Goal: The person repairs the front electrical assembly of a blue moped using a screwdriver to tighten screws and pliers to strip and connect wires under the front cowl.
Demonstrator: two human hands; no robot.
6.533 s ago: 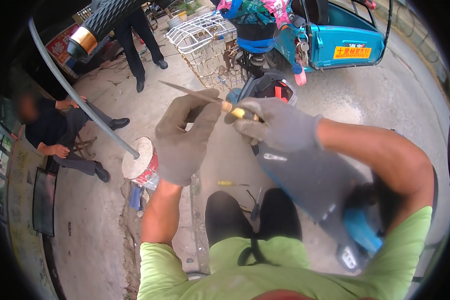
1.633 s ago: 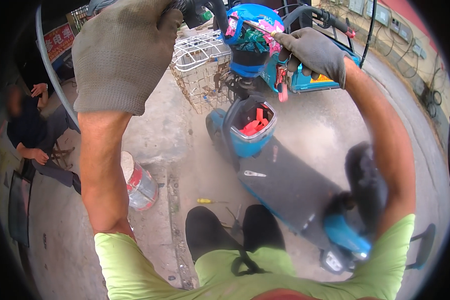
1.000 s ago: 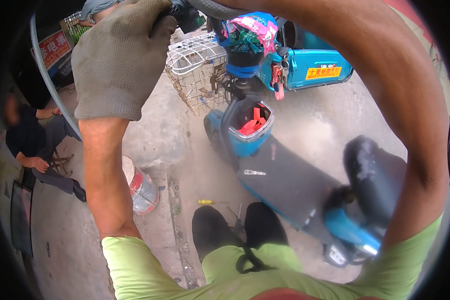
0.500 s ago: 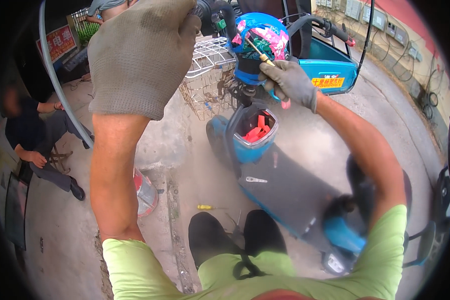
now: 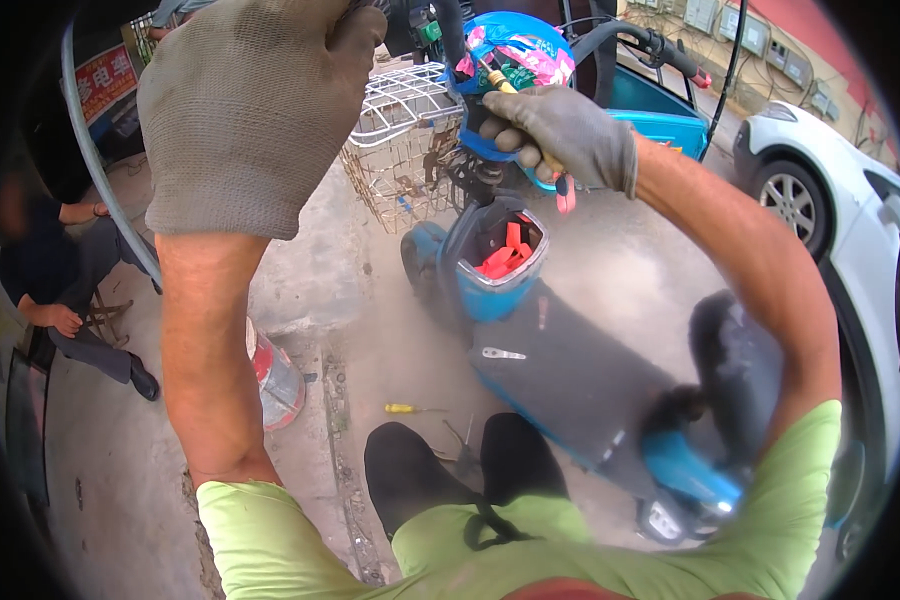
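Note:
My left hand (image 5: 255, 115), in a grey-brown work glove, is closed at the upper left around the scooter's left handlebar grip, beside a black switch housing with a green button (image 5: 430, 32). My fingers hide most of the grip. In my gloved right hand (image 5: 570, 138) is a screwdriver (image 5: 502, 84) with a pale yellow handle. Its shaft points up and left at the blue front cover (image 5: 520, 35), which has pink and green patches. The scooter's blue storage pocket (image 5: 495, 290) below holds red strips (image 5: 508, 255).
A white wire basket (image 5: 400, 110) stands left of the steering column. Near my feet lies a yellow screwdriver (image 5: 402, 408), and a paint-stained bucket (image 5: 275, 385) is left of it. A seated person (image 5: 60, 270) is at far left. A white car (image 5: 820, 190) is at right.
My right hand has moved slightly up and left, with its fingers further around the screwdriver. The white car has come into view at right. The whole view has shifted slightly.

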